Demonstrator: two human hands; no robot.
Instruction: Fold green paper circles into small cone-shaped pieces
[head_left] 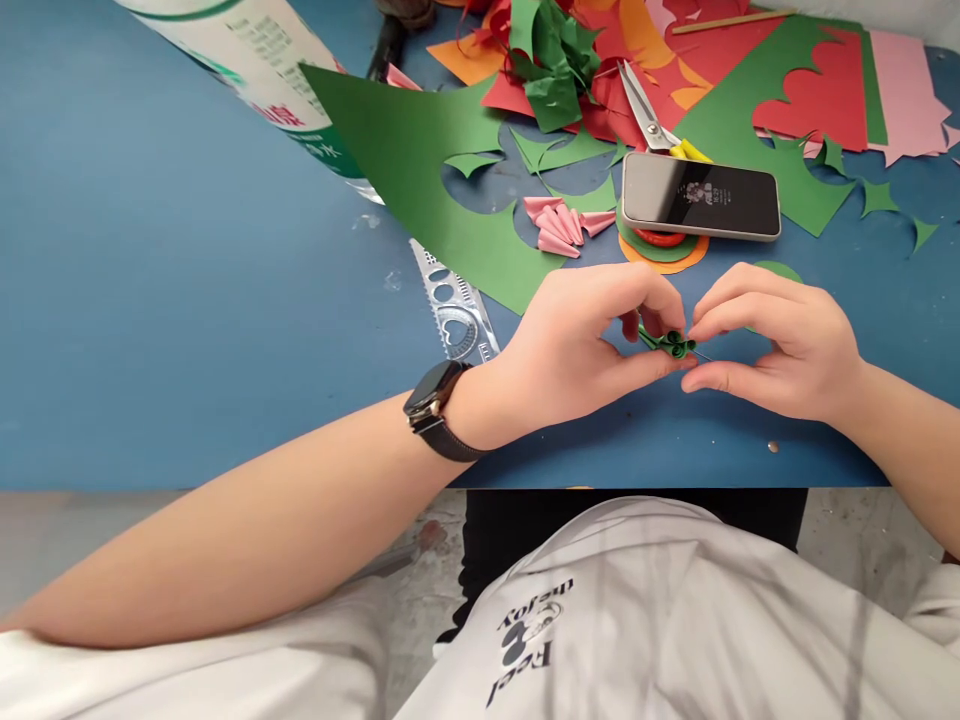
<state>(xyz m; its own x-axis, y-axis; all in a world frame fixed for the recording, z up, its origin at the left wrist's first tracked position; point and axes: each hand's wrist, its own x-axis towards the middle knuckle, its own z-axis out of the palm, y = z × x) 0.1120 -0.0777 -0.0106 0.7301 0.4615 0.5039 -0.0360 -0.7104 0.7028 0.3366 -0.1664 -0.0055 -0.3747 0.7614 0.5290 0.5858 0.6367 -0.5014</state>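
Small rolled green paper cones (675,345) are pinched between the thumb and fingers of my left hand (592,340), which wears a black watch (439,405) at the wrist. Close by on the right, the thumb and fingertips of my right hand (780,340) are bent round a thin, needle-like piece (703,356) that reaches to the cones. Several pink paper cones (559,226) lie on the table beyond my left hand. Past both hands, a phone (701,197) rests on round green and orange paper pieces (664,252).
Scissors (649,120) with yellow handles lie behind the phone, among red, orange and green paper scraps. A large green sheet (427,170) leans by a white bottle (262,75). A clear stencil ruler (454,310) lies on the blue table (187,300).
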